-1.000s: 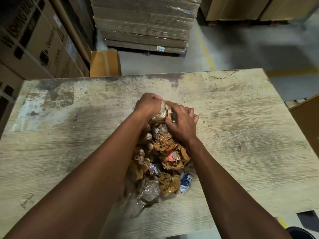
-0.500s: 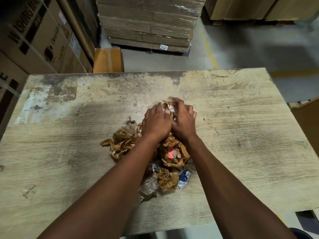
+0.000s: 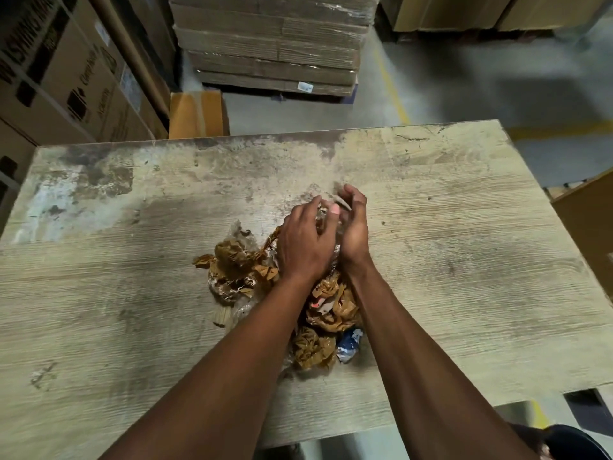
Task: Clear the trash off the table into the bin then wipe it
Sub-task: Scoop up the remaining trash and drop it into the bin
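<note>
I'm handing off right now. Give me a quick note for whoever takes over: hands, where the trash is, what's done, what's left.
Left hand and right hand: both cupped together over the far end of the trash pile, gripping clear crumpled plastic.
Trash: brown paper and wrappers heaped mid-table.
Bin: a dark rim shows off the near right corner.
Done: trash gathered.
Left: carry it to the bin, wipe the table.

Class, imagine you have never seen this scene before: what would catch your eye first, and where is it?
First, the two hands meeting at mid-table: the left hand and right hand cup crumpled clear plastic at the far end of a trash pile. The pile, mostly crumpled brown paper with a blue scrap at its near right, lies between the forearms on a worn wooden table. Stacked cardboard boxes stand beyond the table.
</note>
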